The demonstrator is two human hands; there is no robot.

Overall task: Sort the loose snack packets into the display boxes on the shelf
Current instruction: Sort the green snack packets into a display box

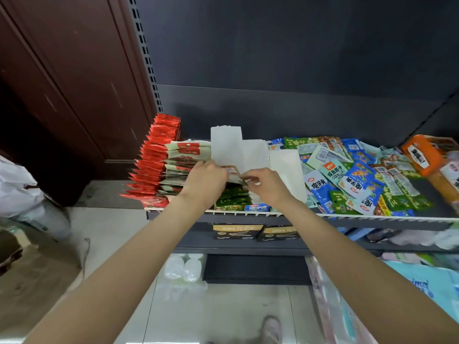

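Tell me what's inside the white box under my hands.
Dark green packets stand in a row in the white box. The left hand and right hand hold a packet above them, covering the row's back part.

A dark red wooden cabinet (pixel 57 95) fills the upper left, a cardboard box (pixel 15 247) sits at the left edge, and clear plastic bottles (pixel 183 269) stand bottom centre.

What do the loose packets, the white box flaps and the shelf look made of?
Loose packets: glossy printed plastic film, judging by their sheen and crinkles. White box flaps: matte card or paperboard, seemingly; flat, with torn-looking top edges. Shelf: dark painted metal, likely, with a slotted upright at left.
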